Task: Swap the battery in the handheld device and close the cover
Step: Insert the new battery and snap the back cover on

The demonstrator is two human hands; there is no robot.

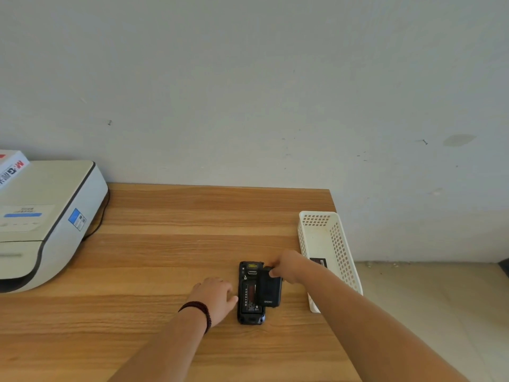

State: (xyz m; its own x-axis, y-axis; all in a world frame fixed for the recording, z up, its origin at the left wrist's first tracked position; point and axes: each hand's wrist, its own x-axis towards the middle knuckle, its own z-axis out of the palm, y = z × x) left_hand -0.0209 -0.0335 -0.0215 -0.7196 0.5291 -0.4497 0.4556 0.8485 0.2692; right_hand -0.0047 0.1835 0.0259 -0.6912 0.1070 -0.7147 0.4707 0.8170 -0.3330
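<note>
**Cover half off, battery still seated**

The wooden table carries everything; the handheld device lies face down near its front right part and serves as the landmark here. Far to the device's left sits a printer. Just to its right stands a white basket with a dark, battery-like item inside. The cover lies skewed over the device's right edge, leaving the battery in its bay exposed.

The risk, as I judge it: the cover could slide off or catch a latch if pulled at an angle, and the device could skid since nothing clamps it down.

The left hand rests flat beside the device's left edge, fingers fairly straight, thumb touching the casing, holding nothing. The right hand reaches in from the device's right, fingers curled onto the cover's top corner, pinching it.
</note>
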